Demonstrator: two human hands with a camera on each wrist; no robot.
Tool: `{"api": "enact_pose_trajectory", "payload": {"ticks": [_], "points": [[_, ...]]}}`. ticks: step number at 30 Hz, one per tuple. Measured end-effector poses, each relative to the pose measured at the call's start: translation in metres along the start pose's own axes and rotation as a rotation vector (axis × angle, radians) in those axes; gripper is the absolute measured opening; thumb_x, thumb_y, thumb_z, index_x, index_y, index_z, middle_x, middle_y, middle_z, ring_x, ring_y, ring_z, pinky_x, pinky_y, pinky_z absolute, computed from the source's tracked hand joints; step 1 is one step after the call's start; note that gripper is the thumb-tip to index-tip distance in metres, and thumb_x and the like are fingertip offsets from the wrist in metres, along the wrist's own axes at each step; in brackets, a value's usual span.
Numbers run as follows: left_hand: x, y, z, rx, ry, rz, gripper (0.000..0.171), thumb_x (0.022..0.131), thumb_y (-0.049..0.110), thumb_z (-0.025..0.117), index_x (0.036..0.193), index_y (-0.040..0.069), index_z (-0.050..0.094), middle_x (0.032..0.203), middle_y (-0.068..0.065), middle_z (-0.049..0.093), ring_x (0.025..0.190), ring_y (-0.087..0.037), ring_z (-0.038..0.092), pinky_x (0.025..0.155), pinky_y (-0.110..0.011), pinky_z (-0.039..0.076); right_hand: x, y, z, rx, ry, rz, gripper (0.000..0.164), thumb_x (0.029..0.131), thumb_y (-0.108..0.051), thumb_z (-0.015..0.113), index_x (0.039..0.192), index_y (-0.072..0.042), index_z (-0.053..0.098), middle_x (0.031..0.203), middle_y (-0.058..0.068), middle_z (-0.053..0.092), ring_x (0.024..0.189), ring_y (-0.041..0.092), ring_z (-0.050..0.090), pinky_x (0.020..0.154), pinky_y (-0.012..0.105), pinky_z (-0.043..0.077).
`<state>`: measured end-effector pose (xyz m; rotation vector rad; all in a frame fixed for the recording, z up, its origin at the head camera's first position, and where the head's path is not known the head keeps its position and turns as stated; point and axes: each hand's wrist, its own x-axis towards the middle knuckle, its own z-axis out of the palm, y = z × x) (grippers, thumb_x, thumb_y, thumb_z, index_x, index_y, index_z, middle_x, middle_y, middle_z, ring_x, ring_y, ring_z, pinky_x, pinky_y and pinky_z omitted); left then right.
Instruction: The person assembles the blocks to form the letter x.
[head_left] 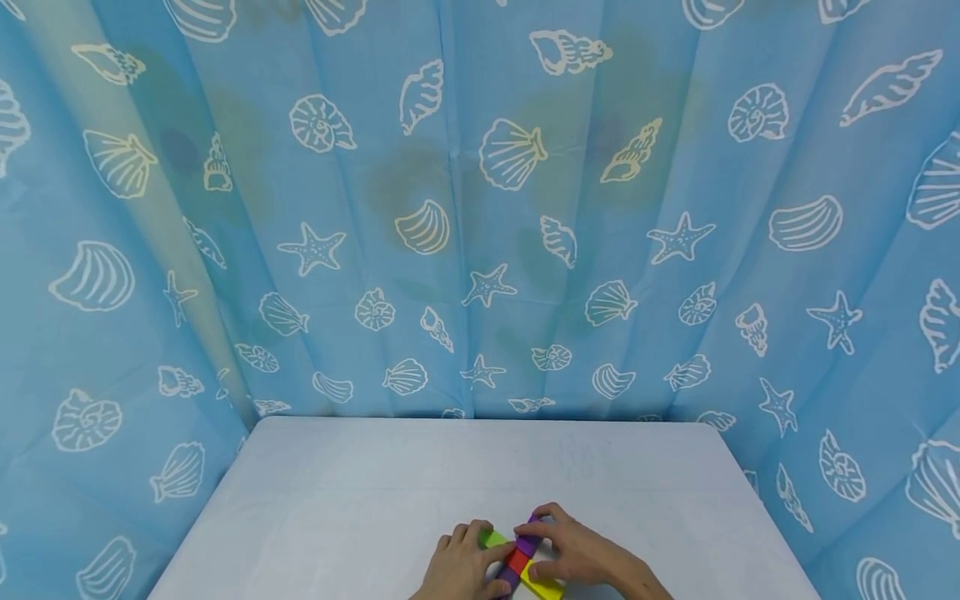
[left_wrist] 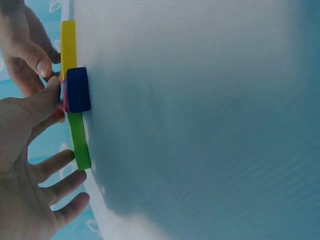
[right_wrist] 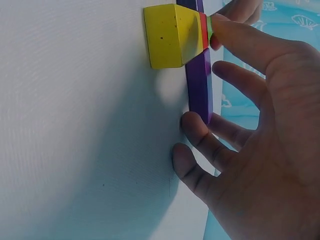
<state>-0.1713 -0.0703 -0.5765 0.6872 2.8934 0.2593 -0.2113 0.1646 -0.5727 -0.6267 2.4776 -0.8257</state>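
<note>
Blocks form a cross on the white table, low in the head view. A red block [head_left: 517, 561] is at the middle. Around it lie a green block [head_left: 495, 540], a yellow block [head_left: 546, 587], a far purple block [head_left: 528, 546] and a near purple block [head_left: 507, 577], which looks dark blue in the left wrist view. My left hand [head_left: 459, 567] spreads over the left side, fingers by the green block and thumb by the near purple one. On the right, my right hand [head_left: 583, 553] touches the far purple block with its fingertips, its thumb by the yellow block.
The white table [head_left: 360, 483] stretches away to its rounded far edge. Blue curtains [head_left: 465, 208] printed with white shells and starfish hang behind it and on both sides.
</note>
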Motion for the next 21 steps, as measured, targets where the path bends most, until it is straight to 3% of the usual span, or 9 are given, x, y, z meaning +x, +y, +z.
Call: {"api": "enact_pose_trajectory", "payload": {"ticks": [5,11,17,21], "points": [[0.000,-0.001,-0.003,0.004,0.039,-0.016,0.050,0.090,0.063,0.062,0.137,0.047,0.057,0.136,-0.001,0.053,0.120,-0.028,0.053,0.096,-0.051,0.049,-0.006,0.002,-0.004,-0.007,0.043,-0.031,0.052,0.089,-0.048,0.071,0.137,-0.032,0.061,0.144,0.010,0.043,0.113,0.029,0.056,0.095,0.056,0.052],[-0.006,-0.011,-0.009,-0.061,0.218,-0.050,0.045,0.093,0.055,0.064,0.134,0.037,0.063,0.131,0.000,0.057,0.115,-0.024,0.056,0.092,-0.050,0.050,-0.012,0.007,-0.007,-0.036,0.174,-0.035,0.055,0.093,-0.055,0.062,0.140,-0.027,0.059,0.148,0.012,0.043,0.131,0.039,0.041,0.099,0.072,0.039],[-0.012,-0.030,-0.014,-0.120,0.386,-0.128,0.048,0.098,0.053,0.058,0.136,0.025,0.062,0.135,-0.004,0.057,0.121,-0.027,0.057,0.096,-0.054,0.048,-0.010,0.015,-0.009,-0.207,0.459,0.078,0.055,0.094,-0.053,0.063,0.142,-0.027,0.057,0.152,0.008,0.044,0.139,0.037,0.036,0.107,0.072,0.030],[-0.013,-0.047,-0.015,-0.071,0.478,-0.178,0.060,0.099,0.061,0.049,0.146,0.025,0.053,0.147,-0.010,0.051,0.134,-0.033,0.050,0.104,-0.057,0.042,-0.011,0.022,-0.012,-0.313,0.678,0.091,0.056,0.095,-0.047,0.066,0.144,-0.022,0.055,0.152,0.013,0.046,0.141,0.041,0.036,0.107,0.070,0.031]]}}
